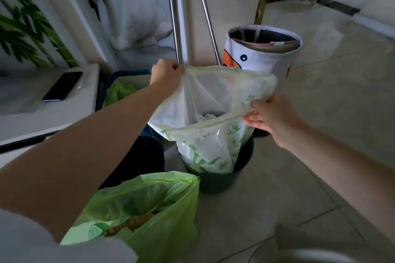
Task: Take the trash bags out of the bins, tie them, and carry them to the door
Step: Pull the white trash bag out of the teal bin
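You have a dark phone [62, 86] lying flat on the white cabinet [70, 111] at your left; two metal poles [174, 17] lean against the wall ahead; a white fabric basket [265, 57] with an orange patch stands on the tiled floor [320, 134] beside them.

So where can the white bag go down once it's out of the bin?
Bare floor tiles lie right of the dark green bin, below the duck basket. Left is crowded: the green bag, a dark bin, and mop poles behind.
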Demonstrator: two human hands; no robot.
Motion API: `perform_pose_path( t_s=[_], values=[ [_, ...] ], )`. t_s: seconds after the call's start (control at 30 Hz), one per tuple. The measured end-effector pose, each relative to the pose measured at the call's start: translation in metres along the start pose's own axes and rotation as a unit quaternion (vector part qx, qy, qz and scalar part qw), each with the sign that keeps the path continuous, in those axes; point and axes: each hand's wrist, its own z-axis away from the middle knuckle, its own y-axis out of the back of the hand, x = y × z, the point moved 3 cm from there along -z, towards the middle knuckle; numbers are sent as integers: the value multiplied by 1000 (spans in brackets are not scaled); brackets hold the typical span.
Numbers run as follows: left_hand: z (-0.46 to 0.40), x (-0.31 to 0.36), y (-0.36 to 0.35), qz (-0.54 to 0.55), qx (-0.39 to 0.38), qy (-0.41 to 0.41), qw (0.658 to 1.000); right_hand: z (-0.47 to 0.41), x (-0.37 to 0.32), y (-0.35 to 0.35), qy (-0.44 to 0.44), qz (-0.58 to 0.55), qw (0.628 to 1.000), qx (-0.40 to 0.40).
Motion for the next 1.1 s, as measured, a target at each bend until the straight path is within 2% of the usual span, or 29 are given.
perform_pose_path(
  t_s=[0.13, 0.67, 0.97, 1.1],
  values=[
    [10, 28, 37, 39, 22, -5, 999, 20, -39, 0, 43, -45, 998, 19],
    [102, 153, 165, 94, 78, -76, 990, 140, -151, 37, 234, -27, 970, 54],
    [160, 187, 179, 116, 53, -113, 985, 207, -166, 64, 290, -11, 956, 52],
    [186, 194, 176, 115, 18, -121, 986, 236, -156, 70, 309, 35, 949, 53]
  ],
)
